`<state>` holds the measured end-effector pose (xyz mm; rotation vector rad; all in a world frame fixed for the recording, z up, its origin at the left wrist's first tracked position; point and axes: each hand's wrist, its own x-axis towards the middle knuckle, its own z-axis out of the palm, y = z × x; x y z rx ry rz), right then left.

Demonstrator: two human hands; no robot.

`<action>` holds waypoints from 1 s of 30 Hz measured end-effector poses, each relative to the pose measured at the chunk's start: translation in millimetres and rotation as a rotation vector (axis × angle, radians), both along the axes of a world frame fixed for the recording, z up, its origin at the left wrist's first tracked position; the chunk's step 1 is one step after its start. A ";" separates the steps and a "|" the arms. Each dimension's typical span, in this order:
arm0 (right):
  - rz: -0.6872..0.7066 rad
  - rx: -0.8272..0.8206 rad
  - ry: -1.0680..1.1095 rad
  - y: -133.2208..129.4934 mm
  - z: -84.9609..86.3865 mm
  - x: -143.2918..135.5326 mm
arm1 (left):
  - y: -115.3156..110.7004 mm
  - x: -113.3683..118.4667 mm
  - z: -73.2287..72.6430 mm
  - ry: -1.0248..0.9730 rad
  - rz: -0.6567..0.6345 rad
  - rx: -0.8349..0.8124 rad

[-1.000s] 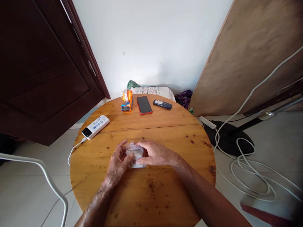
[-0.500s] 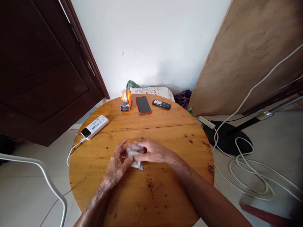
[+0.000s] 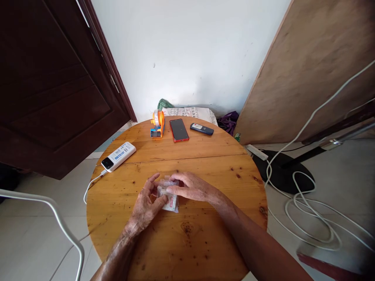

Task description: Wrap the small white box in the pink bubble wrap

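A small flat package in clear wrapping (image 3: 172,203), whitish with a reddish mark, lies between my hands at the middle of the round wooden table (image 3: 205,230). From the left, my left hand (image 3: 149,203) grips its edge, the thumb pressed on top and the fingers partly hidden behind. My right hand (image 3: 191,188) holds it from the other side, its thumb across the upper surface and its fingertips at the far edge. What is inside the wrapping is too small to make out.
Toward the back stand an orange and blue tape dispenser (image 3: 158,124), a red-edged phone (image 3: 179,130) and a dark remote control (image 3: 202,129). A white power bank (image 3: 118,157) with a cable lies at the left. Cables (image 3: 315,199) loop over the floor at the right.
My left thumb has shifted slightly, and my right thumb has moved up, baring more of the package's near part with its reddish mark. The whole view has shifted a little.
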<state>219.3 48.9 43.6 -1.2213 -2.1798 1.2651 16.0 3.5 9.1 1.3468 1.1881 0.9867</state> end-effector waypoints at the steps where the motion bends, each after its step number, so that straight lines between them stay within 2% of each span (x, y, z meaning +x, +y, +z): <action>1: -0.025 -0.011 0.008 -0.2 -0.2 -0.3 | -0.4 0.5 0.9 0.002 -0.001 -0.008; 10: -0.148 0.006 0.120 -0.5 -8.0 -13.1 | 0.2 3.8 6.7 0.036 -0.003 -0.045; 15: -0.187 0.051 0.154 -0.1 -12.1 -17.3 | 1.0 2.9 2.9 0.037 -0.007 -0.065; 20: -0.255 0.083 0.292 1.7 -19.9 -19.4 | 1.7 0.7 -1.6 0.061 -0.009 -0.043; 30: -0.300 0.022 0.332 4.4 -26.1 -17.4 | -0.8 0.8 -0.3 -0.027 -0.029 -0.060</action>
